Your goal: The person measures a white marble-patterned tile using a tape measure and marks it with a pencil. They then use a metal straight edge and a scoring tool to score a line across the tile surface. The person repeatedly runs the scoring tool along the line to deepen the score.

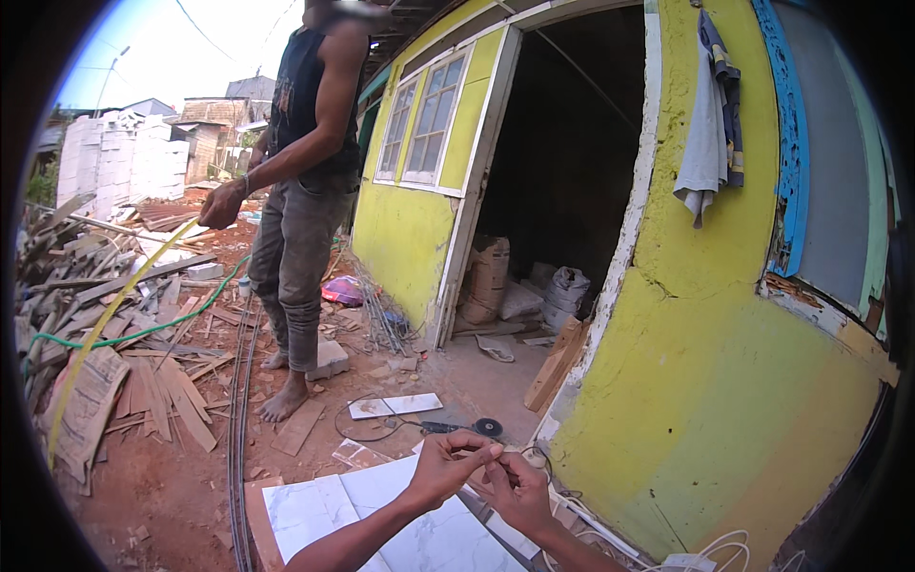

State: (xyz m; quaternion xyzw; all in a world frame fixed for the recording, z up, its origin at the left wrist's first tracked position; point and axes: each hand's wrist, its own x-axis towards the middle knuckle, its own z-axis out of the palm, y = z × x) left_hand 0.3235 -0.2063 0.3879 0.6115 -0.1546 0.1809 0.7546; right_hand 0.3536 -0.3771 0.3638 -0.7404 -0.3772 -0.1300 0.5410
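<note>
My left hand (452, 467) and my right hand (519, 488) meet fingertip to fingertip above white marble-patterned tiles (315, 520). Both are pinched closed, and anything between the fingers is too small or hidden to make out. Just beyond them, an angle grinder (448, 428) with a black disc lies on the ground. Past the grinder is a narrow white tile strip (393, 406). At the left, a barefoot co-worker stands with one hand (223, 204) on a yellow measuring tape (124, 294), which stretches down toward the lower left.
Long metal bars (238, 419) run along the red dirt, with scrap wood (176, 391) and a green hose (143, 334) to their left. A yellow wall (724, 381) rises at the right, beside a dark doorway holding sacks (488, 281). White cables (715, 553) lie by the wall's foot.
</note>
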